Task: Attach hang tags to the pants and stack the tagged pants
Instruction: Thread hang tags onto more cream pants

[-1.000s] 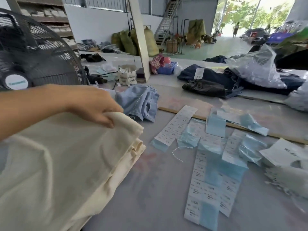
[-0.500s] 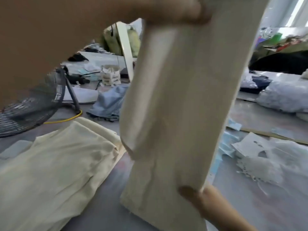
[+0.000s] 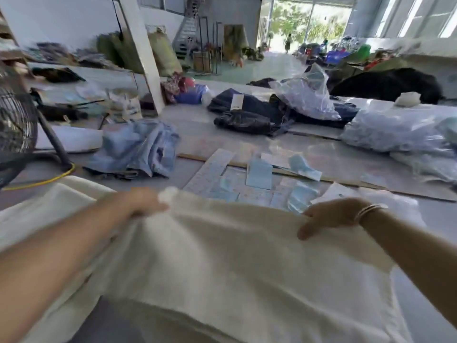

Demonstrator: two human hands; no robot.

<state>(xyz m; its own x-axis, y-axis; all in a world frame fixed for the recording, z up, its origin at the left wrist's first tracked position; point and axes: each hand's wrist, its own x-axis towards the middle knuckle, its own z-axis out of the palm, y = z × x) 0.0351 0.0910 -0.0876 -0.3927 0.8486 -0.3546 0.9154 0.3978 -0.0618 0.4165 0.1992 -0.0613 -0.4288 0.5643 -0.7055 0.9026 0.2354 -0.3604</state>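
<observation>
I am holding a pair of cream pants (image 3: 222,263) by its far edge with both hands, spread flat and wide across the near part of the surface (image 3: 321,167). My left hand (image 3: 146,204) is gripping the left end of that edge, its fingers curled into the cloth, though blur is hiding the exact pinch. My right hand (image 3: 329,215) is gripping the right end, thumb lying on top of the fabric and the other fingers tucked under it.

Half a second ago the same pants were hanging upright in front of the camera, lifted off the cream pile (image 3: 49,206) at my left; now they are lying low and level in front of me. A second ago my left hand was only resting on that pile. I judge from this that one pair is being laid out for tagging, and no tag is attached yet.

The hang tags (image 3: 259,173) and printed label sheets (image 3: 210,169) are lying just beyond the held edge, within easy reach. Blue pants (image 3: 138,149) are lying crumpled farther off to the left, beside the fan (image 3: 14,129).
</observation>
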